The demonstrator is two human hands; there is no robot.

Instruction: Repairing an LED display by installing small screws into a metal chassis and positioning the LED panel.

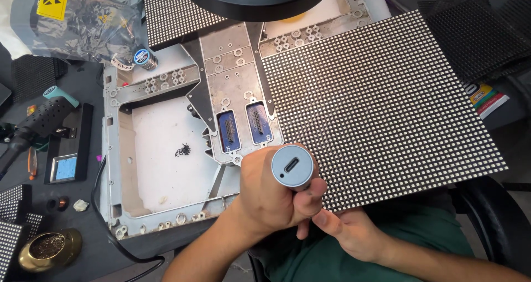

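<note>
My left hand (271, 196) is wrapped around a silver cylindrical electric screwdriver (292, 167), held upright so that its rear end with a small port faces the camera. Its tip is hidden below my hand, near the front edge of a grey metal frame (166, 210). My right hand (354, 232) sits under the near edge of a large LED matrix panel (387, 105), its thumb touching my left fingers. The panel lies over the frame's right half. Two blue connectors (228, 130) sit in the frame's middle, just beyond the screwdriver.
A small pile of dark screws (182, 149) lies in the frame's open left bay. Left of the frame are a hot-air tool (44, 116), a brass tip cleaner (47, 249), a solder spool (145, 58) and an antistatic bag (72, 22). More LED panels (475, 33) lie at the right.
</note>
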